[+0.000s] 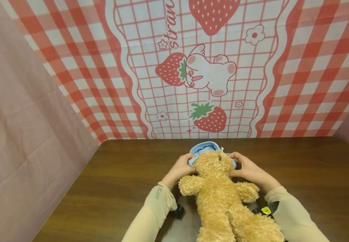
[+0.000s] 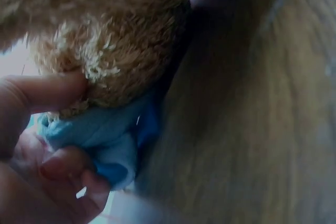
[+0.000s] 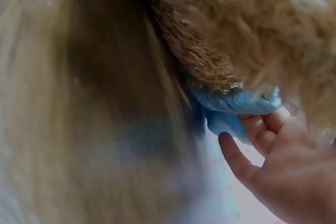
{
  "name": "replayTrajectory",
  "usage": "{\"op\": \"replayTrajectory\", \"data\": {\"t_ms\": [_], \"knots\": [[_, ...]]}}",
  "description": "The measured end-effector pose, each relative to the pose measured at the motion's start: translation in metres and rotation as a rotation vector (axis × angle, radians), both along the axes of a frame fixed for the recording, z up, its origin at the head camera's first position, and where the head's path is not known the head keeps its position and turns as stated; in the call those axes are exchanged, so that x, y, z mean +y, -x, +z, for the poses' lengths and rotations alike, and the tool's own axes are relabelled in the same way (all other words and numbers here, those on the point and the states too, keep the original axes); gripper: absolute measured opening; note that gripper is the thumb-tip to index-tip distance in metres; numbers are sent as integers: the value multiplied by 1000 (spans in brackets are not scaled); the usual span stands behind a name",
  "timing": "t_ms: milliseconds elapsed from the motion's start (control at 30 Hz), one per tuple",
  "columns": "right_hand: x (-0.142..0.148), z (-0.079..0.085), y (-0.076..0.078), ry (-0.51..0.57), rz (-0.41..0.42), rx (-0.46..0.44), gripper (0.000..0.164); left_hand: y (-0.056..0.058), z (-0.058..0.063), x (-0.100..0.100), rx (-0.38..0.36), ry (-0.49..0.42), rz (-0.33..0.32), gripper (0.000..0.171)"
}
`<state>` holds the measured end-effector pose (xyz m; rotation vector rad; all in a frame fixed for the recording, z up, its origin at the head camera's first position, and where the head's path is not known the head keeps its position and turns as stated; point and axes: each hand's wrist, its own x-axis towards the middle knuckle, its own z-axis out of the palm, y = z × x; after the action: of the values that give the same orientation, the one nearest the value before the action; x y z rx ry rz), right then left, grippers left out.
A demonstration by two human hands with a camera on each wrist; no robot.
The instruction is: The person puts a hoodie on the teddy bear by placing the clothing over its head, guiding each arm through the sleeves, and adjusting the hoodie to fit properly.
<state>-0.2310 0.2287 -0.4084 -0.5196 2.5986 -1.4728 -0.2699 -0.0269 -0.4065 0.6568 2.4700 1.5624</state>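
A shaggy golden-brown teddy bear [image 1: 214, 198] lies with its head toward the back of the table and its legs toward me. Behind and around the top of its head is a soft light blue cloth hat [image 1: 205, 146]. My left hand [image 1: 181, 168] holds the hat's left side; in the left wrist view the thumb presses on the fur while curled fingers grip the blue cloth [image 2: 94, 127]. On the other side, my right hand [image 1: 250, 172] pinches the hat's edge, its fingers under the blue rim [image 3: 236, 102] in the right wrist view. The bear's fur partly hides that thumb.
The brown wooden table [image 1: 126, 174] ends at a wall cloth [image 1: 126, 60] with red checks and strawberries. A pale pink curtain [image 1: 29, 134] hangs at the left. Near the left sleeve is a small black object [image 1: 178, 211], and a black and yellow device [image 1: 266, 210] is by the right sleeve.
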Motion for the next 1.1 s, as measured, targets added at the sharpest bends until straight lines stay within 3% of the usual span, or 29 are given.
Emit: {"op": "replayTrajectory", "data": {"t_ms": [167, 367, 567, 700, 833, 967, 1100], "knots": [[-3, 1, -1, 70, 12, 15, 37, -3, 4, 2, 135, 182, 71, 24], [-5, 0, 0, 131, 40, 21, 27, -2, 4, 4, 197, 205, 98, 34], [3, -3, 0, 103, 14, -14, 32, -2, 3, 1, 149, 144, 98, 15], [8, -2, 0, 71, -10, -33, 35, -2, 7, -4, 88, 67, 26, 20], [9, 0, -1, 77, -2, -56, 40, -1, 14, -10, 63, 116, -46, 35], [8, 7, -5, 69, 43, -79, 49, -3, 20, -14, 92, 216, -27, 40], [7, 18, -10, -9, 23, -81, 51, -5, 25, -13, 95, 229, -26, 37]]}}
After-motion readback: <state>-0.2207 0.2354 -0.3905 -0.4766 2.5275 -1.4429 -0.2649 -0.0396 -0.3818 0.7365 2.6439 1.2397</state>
